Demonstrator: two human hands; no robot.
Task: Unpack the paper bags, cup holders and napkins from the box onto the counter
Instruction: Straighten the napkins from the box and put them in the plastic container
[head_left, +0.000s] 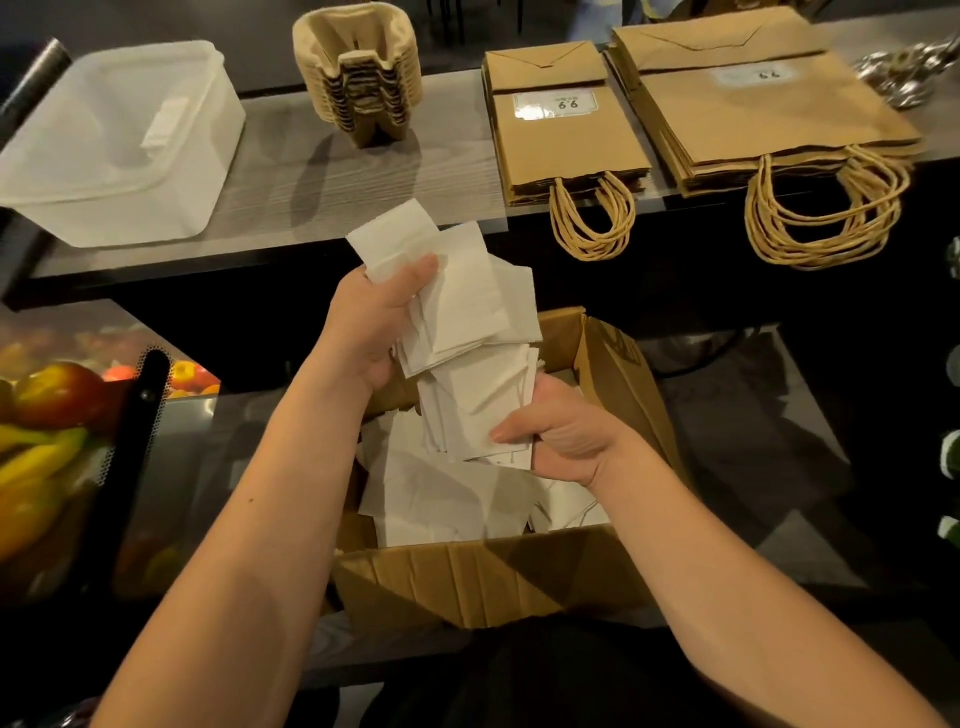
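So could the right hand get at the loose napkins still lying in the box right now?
Probably not yet. The right hand is busy gripping a napkin bundle with the left hand. The napkins in the box lie uncovered just beneath, so the way itself looks free.

Your left hand and right hand are bare, with no gloves, rings or watch showing. Both forearms are uncovered from wrist to the lower edge of the view; no sleeve or cuff reaches into it. A small dark spot marks the inner side of your left forearm, about midway along its visible part. Between your arms, at the bottom centre, you wear a dark, plain garment; its cut cannot be made out.
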